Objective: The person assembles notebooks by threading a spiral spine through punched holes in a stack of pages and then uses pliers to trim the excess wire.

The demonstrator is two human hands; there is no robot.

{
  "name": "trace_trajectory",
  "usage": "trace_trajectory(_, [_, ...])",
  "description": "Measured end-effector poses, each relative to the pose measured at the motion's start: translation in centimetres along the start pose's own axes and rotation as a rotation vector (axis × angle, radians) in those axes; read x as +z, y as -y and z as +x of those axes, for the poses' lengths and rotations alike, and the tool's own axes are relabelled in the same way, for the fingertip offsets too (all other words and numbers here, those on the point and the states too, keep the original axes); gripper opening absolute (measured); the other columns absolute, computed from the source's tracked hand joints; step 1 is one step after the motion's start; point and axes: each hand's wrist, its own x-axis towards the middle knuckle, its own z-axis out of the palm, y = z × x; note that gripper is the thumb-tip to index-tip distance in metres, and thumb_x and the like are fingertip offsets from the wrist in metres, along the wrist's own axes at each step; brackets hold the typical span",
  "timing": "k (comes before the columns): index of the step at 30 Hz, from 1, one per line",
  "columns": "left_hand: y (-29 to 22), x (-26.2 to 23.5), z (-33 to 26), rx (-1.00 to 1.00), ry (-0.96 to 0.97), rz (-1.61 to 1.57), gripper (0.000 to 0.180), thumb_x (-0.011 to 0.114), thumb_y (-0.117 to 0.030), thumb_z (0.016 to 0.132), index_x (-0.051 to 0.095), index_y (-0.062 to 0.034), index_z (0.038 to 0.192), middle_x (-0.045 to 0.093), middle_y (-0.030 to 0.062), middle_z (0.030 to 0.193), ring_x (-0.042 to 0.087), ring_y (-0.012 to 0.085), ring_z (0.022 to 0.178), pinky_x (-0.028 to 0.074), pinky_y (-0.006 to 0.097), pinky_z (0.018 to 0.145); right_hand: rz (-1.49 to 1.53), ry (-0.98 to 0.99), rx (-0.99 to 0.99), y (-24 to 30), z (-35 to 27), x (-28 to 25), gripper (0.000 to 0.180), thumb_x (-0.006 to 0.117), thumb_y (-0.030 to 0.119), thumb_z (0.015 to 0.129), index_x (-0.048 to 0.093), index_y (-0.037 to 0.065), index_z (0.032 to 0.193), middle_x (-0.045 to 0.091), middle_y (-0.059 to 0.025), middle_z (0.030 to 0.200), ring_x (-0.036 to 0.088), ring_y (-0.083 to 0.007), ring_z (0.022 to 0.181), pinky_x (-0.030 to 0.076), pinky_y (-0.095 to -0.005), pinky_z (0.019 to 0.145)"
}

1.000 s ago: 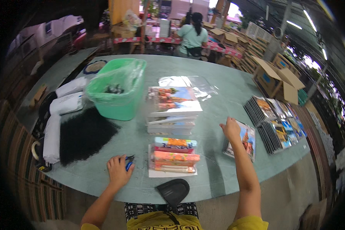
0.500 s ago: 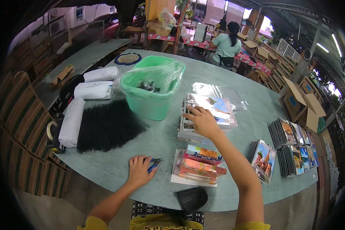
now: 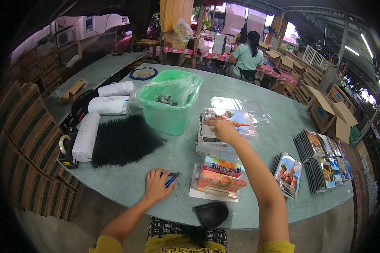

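Note:
My left hand (image 3: 157, 185) rests on the green table, fingers curled around blue-handled pliers (image 3: 170, 182) whose jaws point right. My right hand (image 3: 222, 130) lies on a stack of printed picture covers (image 3: 236, 117), the index finger stretched along its left edge; the other fingertips are partly hidden. Clear plastic sheets (image 3: 257, 110) lie behind the stack. Nearer to me, a pile of small pink and orange packs (image 3: 221, 179) sits on white card, with a black curved block (image 3: 212, 214) by the table edge.
A green bin (image 3: 169, 111) lined with clear plastic stands centre-left. Beside it are a fan of black comb-like strips (image 3: 124, 141), white wrapped rolls (image 3: 109, 104) and a tape dispenser (image 3: 67, 147). Spiral-bound notebooks (image 3: 288, 175) and cartons (image 3: 329, 111) are at right. A person (image 3: 248, 57) sits beyond.
My right hand has shifted slightly along the stack's left edge; its fingers, spread before, are now closer together with the index extended. My left hand stays with the pliers. The view tilts slightly.

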Motion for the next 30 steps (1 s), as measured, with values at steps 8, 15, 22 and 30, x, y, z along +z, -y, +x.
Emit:
trace_trajectory(8, [0.9, 1.1, -0.4, 0.007, 0.041, -0.014, 0.041, 0.066, -0.028, 0.074, 0.059, -0.0056, 0.107, 0.050, 0.0167, 0.111, 0.044, 0.0348, 0.106, 0.033, 0.045, 0.092, -0.255, 0.086, -0.084, 0.2, 0.3, 0.5, 0.046, 0.061, 0.000, 0.072, 0.064, 0.024, 0.112, 0.054, -0.0112, 0.110, 0.052, -0.0354, 0.106, 0.046, -0.0429, 0.091])
trace_trajectory(15, [0.5, 0.5, -0.4, 0.002, 0.051, -0.035, 0.038, 0.066, -0.026, 0.075, 0.060, -0.0048, 0.107, 0.051, 0.0173, 0.110, 0.045, 0.0338, 0.105, 0.033, 0.045, 0.092, -0.278, 0.230, -0.045, 1.1, 1.0, -1.1, 0.041, 0.064, 0.003, 0.072, 0.065, 0.021, 0.109, 0.054, -0.0100, 0.110, 0.053, -0.0342, 0.104, 0.046, -0.0425, 0.089])
trace_trajectory(22, [0.5, 0.4, -0.2, 0.003, 0.059, -0.041, 0.037, 0.065, -0.025, 0.076, 0.060, -0.0043, 0.106, 0.051, 0.0178, 0.109, 0.045, 0.0333, 0.104, 0.032, 0.045, 0.092, -0.232, 0.246, -0.067, 0.7, 1.2, -1.4, 0.038, 0.065, 0.003, 0.072, 0.065, 0.018, 0.107, 0.055, -0.0083, 0.108, 0.054, -0.0326, 0.099, 0.046, -0.0415, 0.086])
trace_trajectory(30, [-3.2, 0.9, 10.4, 0.034, -0.164, -0.395, 0.028, 0.065, -0.023, 0.079, 0.061, -0.0073, 0.102, 0.054, 0.0116, 0.103, 0.048, 0.0314, 0.100, 0.037, 0.041, 0.087, -0.143, 0.239, -0.080, 0.2, 1.3, -1.6, 0.037, 0.066, 0.002, 0.070, 0.062, 0.016, 0.104, 0.055, -0.0099, 0.107, 0.054, -0.0339, 0.103, 0.045, -0.0438, 0.087])
